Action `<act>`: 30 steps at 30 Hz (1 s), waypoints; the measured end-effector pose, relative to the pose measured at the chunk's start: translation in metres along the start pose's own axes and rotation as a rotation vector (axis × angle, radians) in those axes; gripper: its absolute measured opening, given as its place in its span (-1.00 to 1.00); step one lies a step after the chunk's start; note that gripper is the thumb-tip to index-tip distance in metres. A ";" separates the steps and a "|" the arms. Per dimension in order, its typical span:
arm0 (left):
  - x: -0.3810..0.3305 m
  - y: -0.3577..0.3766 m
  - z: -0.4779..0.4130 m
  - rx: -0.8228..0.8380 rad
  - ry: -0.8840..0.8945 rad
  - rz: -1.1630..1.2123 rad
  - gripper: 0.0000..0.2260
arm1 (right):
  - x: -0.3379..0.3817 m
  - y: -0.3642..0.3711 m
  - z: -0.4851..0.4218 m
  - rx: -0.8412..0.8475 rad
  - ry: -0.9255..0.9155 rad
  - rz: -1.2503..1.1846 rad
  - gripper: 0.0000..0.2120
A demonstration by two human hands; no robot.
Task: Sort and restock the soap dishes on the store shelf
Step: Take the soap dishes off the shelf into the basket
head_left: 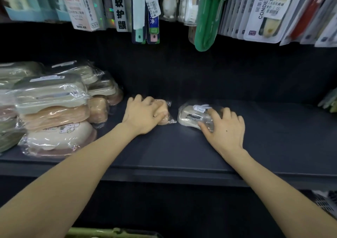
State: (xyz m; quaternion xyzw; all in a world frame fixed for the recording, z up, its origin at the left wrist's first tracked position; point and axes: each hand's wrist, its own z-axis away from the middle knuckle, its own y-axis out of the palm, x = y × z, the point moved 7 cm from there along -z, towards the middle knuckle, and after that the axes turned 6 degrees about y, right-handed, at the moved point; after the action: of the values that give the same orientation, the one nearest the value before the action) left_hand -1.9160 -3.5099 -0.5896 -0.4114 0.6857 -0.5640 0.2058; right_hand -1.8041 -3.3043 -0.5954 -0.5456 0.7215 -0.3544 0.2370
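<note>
The left hand curls its fingers around a peach soap dish; just right of them, the right hand, fingers spread, clasps a cream soap dish.

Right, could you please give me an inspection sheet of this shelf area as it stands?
Surface: dark shelf.
Job's things: wrapped soap dishes stacked at left; peach soap dish and cream soap dish side by side mid-shelf, apart.
Clutter: blurred green item at right edge.
Grippers: left hand grips peach soap dish; right hand holds cream soap dish.
Cables: nothing seen.
Surroundings: toothbrush packs hanging above; mesh basket lower right.
</note>
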 end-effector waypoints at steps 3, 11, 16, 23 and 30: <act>-0.009 -0.023 0.028 -0.162 0.113 0.092 -0.29 | -0.001 -0.027 0.023 -0.094 -0.037 0.001 -0.50; 0.000 -0.004 0.042 0.246 -0.026 0.320 -0.31 | -0.005 -0.005 0.022 0.366 0.016 -0.295 -0.30; -0.006 -0.017 0.058 0.149 -0.049 0.272 -0.41 | -0.004 -0.021 0.032 0.293 0.021 -0.223 -0.37; -0.002 -0.066 0.140 -0.058 -0.021 0.356 -0.20 | 0.016 -0.086 0.085 0.150 0.095 -0.377 -0.31; 0.045 -0.082 0.303 -0.155 0.019 0.412 -0.36 | 0.092 -0.134 0.184 0.200 -0.042 -0.599 -0.36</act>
State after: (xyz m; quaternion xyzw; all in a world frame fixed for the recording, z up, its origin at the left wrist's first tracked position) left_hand -1.6882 -3.7306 -0.5886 -0.2720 0.7986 -0.4593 0.2781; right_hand -1.6138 -3.4591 -0.6049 -0.7150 0.4853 -0.4664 0.1892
